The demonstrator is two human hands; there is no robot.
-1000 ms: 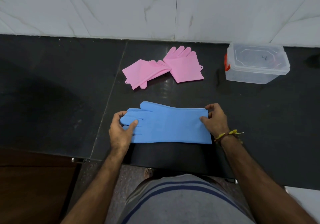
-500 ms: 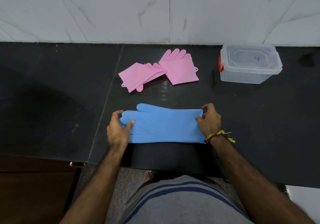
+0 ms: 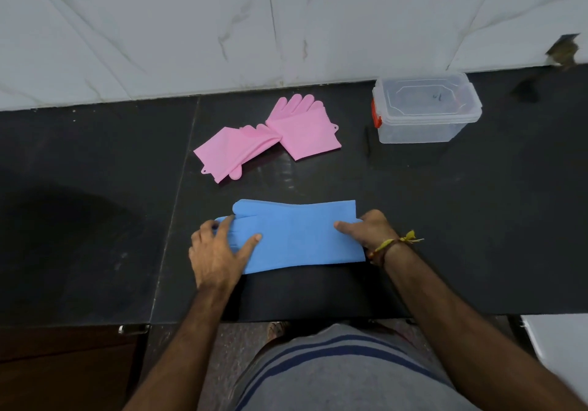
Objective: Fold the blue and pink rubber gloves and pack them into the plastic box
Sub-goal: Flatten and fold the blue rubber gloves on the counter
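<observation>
Since the earlier frame both hands have shifted on the blue glove [image 3: 299,235]: the left hand [image 3: 219,251] now lies further over its finger end with fingers spread and the thumb stretched out flat on the rubber, and the right hand [image 3: 369,231] has come round the cuff end, thumb laid flat on top and the other fingers curled at the cuff edge, though whether they pinch it I cannot tell. That glove lies flat near the front edge of the black counter [image 3: 95,220], fingers pointing left, cuff to the right. Two pink gloves [image 3: 270,137] lie further back, near the middle of the counter, one overlapping the other at the finger ends. A clear plastic box [image 3: 426,108] with its lid on and a red clasp stands by the back edge, right of the pink gloves and apart from them. A yellow thread band [image 3: 394,243] circles the right wrist.
</observation>
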